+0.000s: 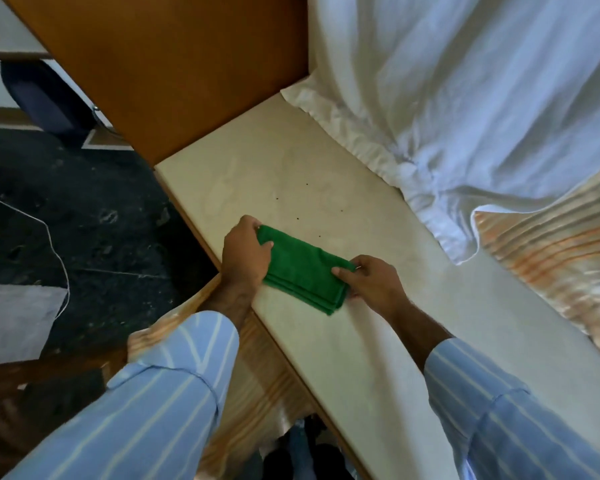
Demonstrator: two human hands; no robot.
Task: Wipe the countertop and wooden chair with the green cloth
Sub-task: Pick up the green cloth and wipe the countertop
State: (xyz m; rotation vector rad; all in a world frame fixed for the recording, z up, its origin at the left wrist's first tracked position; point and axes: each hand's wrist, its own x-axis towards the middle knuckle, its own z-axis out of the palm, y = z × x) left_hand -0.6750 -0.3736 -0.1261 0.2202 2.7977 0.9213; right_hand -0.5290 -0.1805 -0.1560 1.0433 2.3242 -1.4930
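— Where the cream countertop [326, 209] meets its wooden front edge, what lies there?

— A folded green cloth [303, 268], flat on the surface, near that edge.

— And the hands?

— The left hand [245, 252] pinches the cloth's far end, thumb on top. The right hand [373, 280] grips the near end, fingers curled around the fold. Both sleeves [174, 393] are light blue with pale stripes.

— Anything else on the counter?

— A white curtain [465, 98] drapes onto its far side, and small dark specks [297, 219] sit just beyond the cloth. An orange-brown wooden panel [174, 64] stands at the far end.
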